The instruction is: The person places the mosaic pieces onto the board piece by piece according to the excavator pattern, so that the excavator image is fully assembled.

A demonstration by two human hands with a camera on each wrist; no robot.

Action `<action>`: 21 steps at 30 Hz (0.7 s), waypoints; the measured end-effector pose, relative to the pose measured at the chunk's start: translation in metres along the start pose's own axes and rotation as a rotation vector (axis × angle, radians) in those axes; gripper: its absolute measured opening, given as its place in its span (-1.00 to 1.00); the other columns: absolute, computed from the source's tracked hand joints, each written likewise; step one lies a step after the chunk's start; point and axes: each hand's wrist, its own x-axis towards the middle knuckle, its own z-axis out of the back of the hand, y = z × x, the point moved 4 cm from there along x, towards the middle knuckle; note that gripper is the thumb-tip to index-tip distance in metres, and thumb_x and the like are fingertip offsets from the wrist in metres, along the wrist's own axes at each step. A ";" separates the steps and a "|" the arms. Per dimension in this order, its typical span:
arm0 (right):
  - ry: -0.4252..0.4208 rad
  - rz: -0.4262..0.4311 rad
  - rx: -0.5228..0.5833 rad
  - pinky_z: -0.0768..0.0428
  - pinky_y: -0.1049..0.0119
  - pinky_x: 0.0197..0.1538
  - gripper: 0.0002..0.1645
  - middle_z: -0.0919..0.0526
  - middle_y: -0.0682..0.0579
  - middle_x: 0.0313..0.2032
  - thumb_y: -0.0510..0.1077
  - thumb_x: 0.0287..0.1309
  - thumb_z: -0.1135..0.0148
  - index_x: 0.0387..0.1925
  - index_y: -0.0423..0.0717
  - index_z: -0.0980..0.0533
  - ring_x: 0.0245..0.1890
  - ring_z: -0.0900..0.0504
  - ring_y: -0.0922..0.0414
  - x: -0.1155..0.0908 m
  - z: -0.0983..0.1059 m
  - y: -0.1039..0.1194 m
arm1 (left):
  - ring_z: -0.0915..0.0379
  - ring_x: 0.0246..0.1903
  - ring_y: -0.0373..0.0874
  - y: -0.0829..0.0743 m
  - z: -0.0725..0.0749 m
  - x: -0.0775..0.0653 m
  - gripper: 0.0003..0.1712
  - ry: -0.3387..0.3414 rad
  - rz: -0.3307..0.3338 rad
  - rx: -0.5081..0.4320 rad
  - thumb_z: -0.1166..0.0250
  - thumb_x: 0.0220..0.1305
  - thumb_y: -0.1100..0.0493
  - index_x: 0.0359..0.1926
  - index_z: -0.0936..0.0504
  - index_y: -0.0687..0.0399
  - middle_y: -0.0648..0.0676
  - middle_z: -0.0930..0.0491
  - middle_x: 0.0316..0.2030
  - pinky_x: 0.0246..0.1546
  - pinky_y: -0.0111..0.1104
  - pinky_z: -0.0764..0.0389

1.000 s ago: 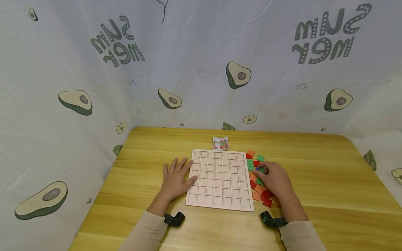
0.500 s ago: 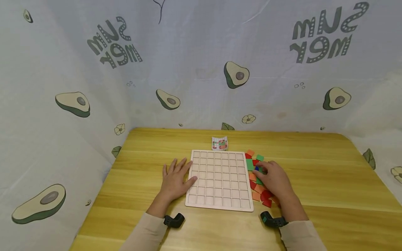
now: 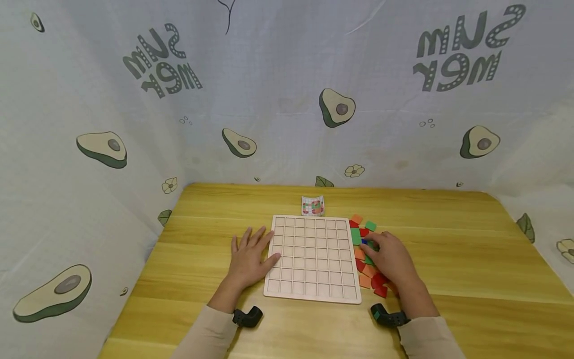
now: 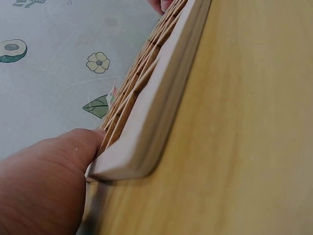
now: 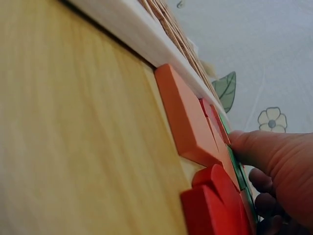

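Note:
A pale wooden grid board (image 3: 312, 299) lies flat on the table. My left hand (image 3: 248, 260) rests at its left side with fingers spread, the thumb over the rim; in the left wrist view that thumb (image 4: 73, 147) lies against the board's corner. Right of the board my right hand (image 3: 392, 257) reaches into a cluster of coloured blocks. Its thumb and index finger pinch a small dark blue block (image 3: 364, 241), mostly covered by the fingertips. Around it lie a green block (image 3: 356, 236), an orange block (image 5: 183, 115) and a red block (image 5: 210, 200).
A small card with a coloured grid pattern (image 3: 312, 205) stands behind the board. Another green block (image 3: 370, 226) lies at the cluster's far end. A patterned cloth (image 3: 269, 89) hangs behind the table (image 3: 471, 239).
The blue block and the right fingertips have shifted slightly left, towards the green block beside the board. The left hand keeps its place on the board. The head view has tilted a little.

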 end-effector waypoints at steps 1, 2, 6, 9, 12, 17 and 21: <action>0.000 -0.003 0.004 -0.65 -0.05 -0.08 -0.54 -0.60 -0.22 -0.14 0.03 0.30 -0.37 0.09 -0.18 -0.64 -0.25 -0.52 -0.05 0.000 0.000 0.000 | 0.13 0.60 0.25 0.000 0.000 0.000 -0.24 0.000 0.000 0.000 -0.13 0.42 -0.33 0.54 -0.32 -0.24 0.02 -0.20 0.57 0.47 0.40 0.28; -0.001 -0.005 0.010 -0.65 -0.06 -0.06 -0.55 -0.61 -0.22 -0.14 0.02 0.30 -0.36 0.07 -0.19 -0.64 -0.24 -0.53 -0.05 0.000 -0.001 0.000 | 0.13 0.61 0.25 0.000 0.000 0.000 -0.24 0.000 0.001 -0.001 -0.13 0.42 -0.34 0.54 -0.32 -0.24 0.02 -0.20 0.57 0.47 0.40 0.28; -0.002 -0.011 0.023 -0.66 -0.05 -0.05 -0.53 -0.61 -0.22 -0.12 0.01 0.29 -0.37 0.07 -0.23 -0.63 -0.22 -0.53 -0.05 0.000 -0.002 0.002 | 0.13 0.60 0.26 0.000 0.000 0.000 -0.24 -0.003 0.000 -0.003 -0.14 0.41 -0.33 0.54 -0.32 -0.23 0.03 -0.21 0.57 0.47 0.40 0.28; 0.001 -0.013 0.027 -0.66 -0.04 -0.06 -0.53 -0.62 -0.22 -0.13 0.00 0.29 -0.38 0.09 -0.23 -0.63 -0.23 -0.54 -0.04 0.000 -0.003 0.003 | 0.12 0.60 0.26 0.000 0.001 -0.001 -0.24 -0.004 -0.002 -0.001 -0.13 0.41 -0.33 0.54 -0.32 -0.23 0.03 -0.21 0.57 0.47 0.40 0.27; 0.004 -0.008 0.034 -0.66 -0.05 -0.05 -0.55 -0.63 -0.23 -0.13 -0.01 0.30 -0.36 0.08 -0.22 -0.64 -0.23 -0.55 -0.05 0.000 -0.002 0.003 | 0.11 0.60 0.26 -0.001 0.001 -0.001 -0.24 -0.005 -0.004 0.008 -0.13 0.42 -0.33 0.53 -0.32 -0.24 0.04 -0.21 0.57 0.47 0.40 0.27; 0.025 0.009 0.051 -0.64 -0.10 -0.05 -0.61 -0.63 -0.24 -0.11 -0.03 0.34 -0.32 0.07 -0.19 -0.65 -0.21 -0.55 -0.09 0.000 0.001 0.000 | 0.11 0.60 0.27 -0.001 0.001 -0.001 -0.24 -0.005 -0.005 0.010 -0.13 0.42 -0.33 0.53 -0.32 -0.24 0.04 -0.21 0.57 0.48 0.39 0.27; 0.074 0.024 0.073 -0.60 -0.25 0.08 -0.59 -0.61 -0.31 0.02 -0.05 0.36 -0.29 0.15 -0.15 -0.63 -0.06 -0.56 -0.23 0.000 0.003 -0.002 | 0.12 0.60 0.27 0.000 0.001 -0.001 -0.24 -0.004 -0.003 0.009 -0.12 0.42 -0.34 0.54 -0.32 -0.24 0.04 -0.20 0.57 0.48 0.39 0.28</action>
